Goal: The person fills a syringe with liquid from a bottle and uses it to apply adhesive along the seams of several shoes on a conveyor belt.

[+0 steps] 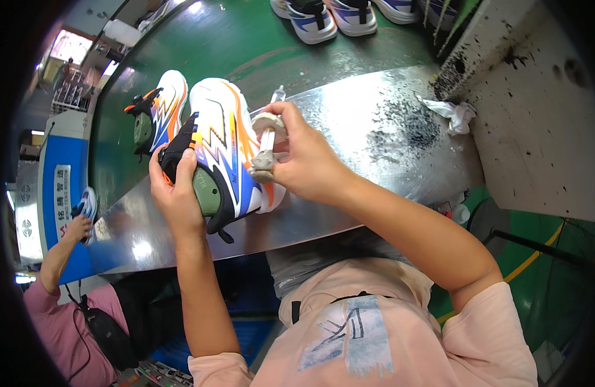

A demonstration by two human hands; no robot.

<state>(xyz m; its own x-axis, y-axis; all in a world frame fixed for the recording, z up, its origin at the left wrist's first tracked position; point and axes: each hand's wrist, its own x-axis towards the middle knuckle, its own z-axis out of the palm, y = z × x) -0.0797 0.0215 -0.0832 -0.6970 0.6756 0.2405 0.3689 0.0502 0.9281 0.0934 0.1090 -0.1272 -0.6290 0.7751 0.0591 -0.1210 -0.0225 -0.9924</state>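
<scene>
My left hand [178,187] grips a sneaker [213,122] by its heel collar, thumb on the green heel. The shoe is white with blue, orange and black markings; it is tilted with its toe pointing away from me. Against its right side, my right hand [300,151] pinches a slim whitish rod-like tool [267,139] with off-white lumpy pieces around it and a clear tip at the far end. Its exact kind I cannot make out. A matching sneaker [162,109] lies just left of the held one, on the green surface.
A metal plate [349,97] with dark smears runs along my side of the green table [258,45]. More sneakers [313,22] stand at the far edge. A crumpled white cloth [455,116] lies by the pale panel [542,129] on the right. At left, a co-worker's hand [78,227] holds another shoe.
</scene>
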